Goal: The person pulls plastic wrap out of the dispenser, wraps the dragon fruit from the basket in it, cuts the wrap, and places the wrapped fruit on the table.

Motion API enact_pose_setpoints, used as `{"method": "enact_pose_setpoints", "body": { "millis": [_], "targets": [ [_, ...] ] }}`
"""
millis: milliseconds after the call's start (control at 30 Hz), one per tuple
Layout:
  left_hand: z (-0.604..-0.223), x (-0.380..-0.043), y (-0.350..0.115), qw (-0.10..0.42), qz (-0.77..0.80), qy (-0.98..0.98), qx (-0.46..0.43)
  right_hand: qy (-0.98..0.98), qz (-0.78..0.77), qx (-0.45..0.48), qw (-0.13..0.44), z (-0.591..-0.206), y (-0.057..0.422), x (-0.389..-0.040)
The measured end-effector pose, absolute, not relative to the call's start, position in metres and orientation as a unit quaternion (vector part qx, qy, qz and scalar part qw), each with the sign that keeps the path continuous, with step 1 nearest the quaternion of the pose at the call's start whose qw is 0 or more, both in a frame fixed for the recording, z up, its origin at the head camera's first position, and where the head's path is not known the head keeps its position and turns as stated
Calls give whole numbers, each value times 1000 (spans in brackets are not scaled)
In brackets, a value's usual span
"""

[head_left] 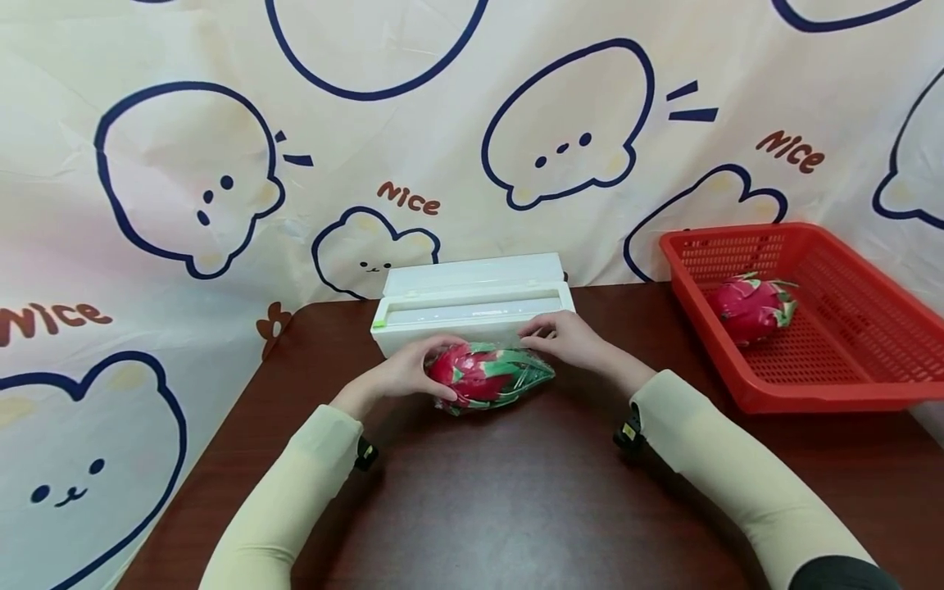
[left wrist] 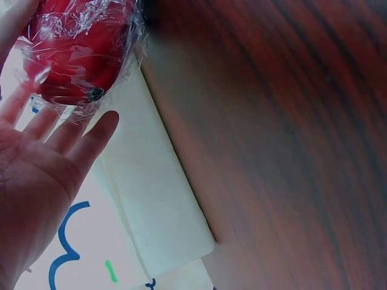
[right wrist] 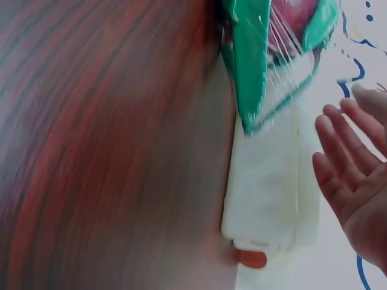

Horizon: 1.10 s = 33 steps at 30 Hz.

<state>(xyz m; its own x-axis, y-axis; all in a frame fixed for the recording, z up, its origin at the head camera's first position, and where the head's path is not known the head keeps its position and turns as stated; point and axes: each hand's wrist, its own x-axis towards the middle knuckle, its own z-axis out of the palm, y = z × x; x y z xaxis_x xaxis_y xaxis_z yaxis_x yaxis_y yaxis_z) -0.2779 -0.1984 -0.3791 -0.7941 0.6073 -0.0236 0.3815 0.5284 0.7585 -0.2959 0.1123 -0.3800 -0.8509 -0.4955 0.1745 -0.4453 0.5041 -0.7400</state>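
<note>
A pink-red dragon fruit [head_left: 475,378] with green scales lies in clear plastic wrap on the table. Round its left end my left hand [head_left: 401,369] holds it between thumb and fingers. The left wrist view has this palm [left wrist: 36,187] beside the crinkled film [left wrist: 81,42]. My right hand [head_left: 571,340] hovers by the fruit's upper right, fingers loosely bent. In the right wrist view that hand [right wrist: 357,181] stands apart from the wrapped green tip [right wrist: 249,90], with nothing visible in it. Behind the fruit stands a white cling-film box [head_left: 472,279], lid raised, a roll inside.
A red plastic basket [head_left: 819,393] stands on the right side of the table, with another dragon fruit [head_left: 752,310] in it. The brown table [head_left: 487,508] meets a cartoon-printed cloth backdrop [head_left: 354,156] behind the box.
</note>
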Motion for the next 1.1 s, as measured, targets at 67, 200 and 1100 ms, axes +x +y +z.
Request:
{"method": "enact_pose_setpoints", "body": {
  "millis": [67,200,1100],
  "targets": [
    [-378,-277,-199,143,391,861,290,858,-430,-280,31,-381,105,-298],
    [-378,-276,-198,150,400,857,289,851,-444,-281,14,-388,94,-301],
    [-380,-282,-196,153,412,855,276,855,-385,-322,128,-408,128,-296]
  ]
}}
